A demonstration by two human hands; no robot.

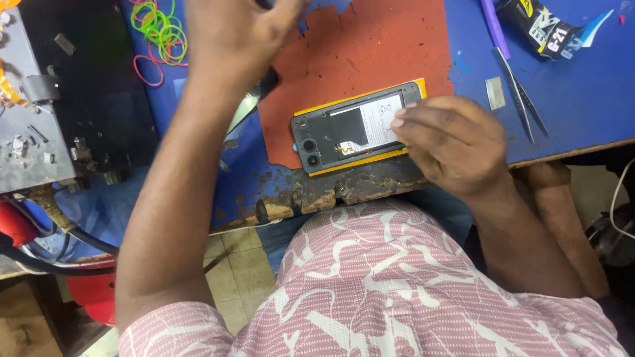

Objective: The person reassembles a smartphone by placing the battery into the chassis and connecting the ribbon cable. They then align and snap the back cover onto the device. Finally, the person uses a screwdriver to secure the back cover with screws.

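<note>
Our right hand (456, 142) rests with curled fingers on the right end of an opened phone (354, 129), fingertips pressing its white inner panel, and the phone lies on a yellow sheet (344, 166) atop the red mat (370, 46), near the worn front edge of the blue tabletop (582, 99). Our left hand (235, 30) is raised over the mat's back left corner, blurred, so we cannot tell whether it grips anything. Tweezers (522, 99) lie right of the phone, rubber bands (159, 30) toward the back left.

Blue workbench (582, 112), front edge worn and chipped; tiled floor (231, 264) below; grey metal machine (33, 152) at left.
</note>
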